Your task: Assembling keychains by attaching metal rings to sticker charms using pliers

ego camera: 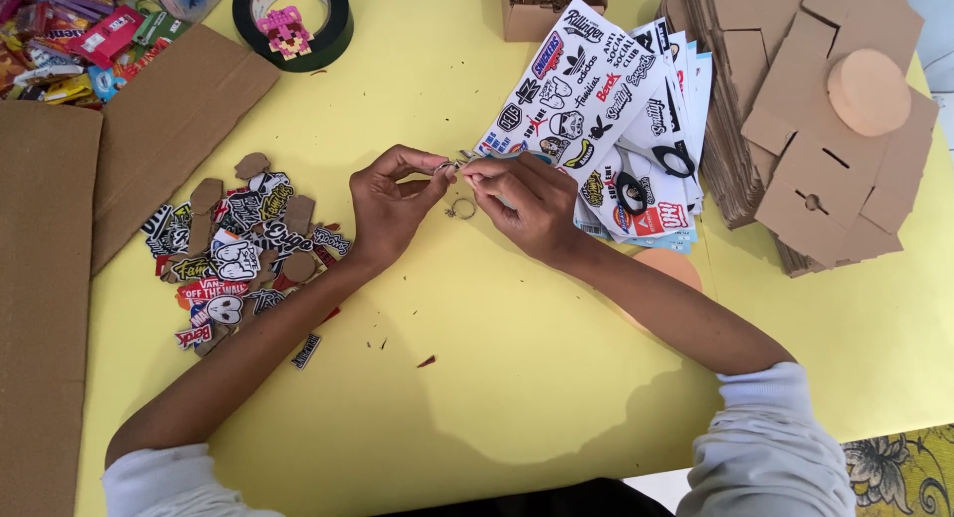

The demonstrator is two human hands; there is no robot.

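My left hand (pixel 390 204) and my right hand (pixel 527 204) meet above a yellow table (pixel 497 378). Between their fingertips both pinch a small metal key ring (pixel 452 165). A second small metal ring (pixel 460 210) hangs or lies just below, between the hands. A pile of cut-out sticker pieces on cardboard backing (pixel 234 249) lies left of my left hand. A fanned stack of printed sticker sheets (pixel 606 110) lies right behind my right hand, with black-handled scissors (pixel 656 169) on it.
Flat brown cardboard sheets (pixel 60 229) lie at the left. A stack of die-cut cardboard blanks (pixel 815 120) with a round orange disc (pixel 868 92) sits at the right. A tape roll (pixel 293 20), a small open box (pixel 542 5) and candy wrappers (pixel 70 35) line the far edge.
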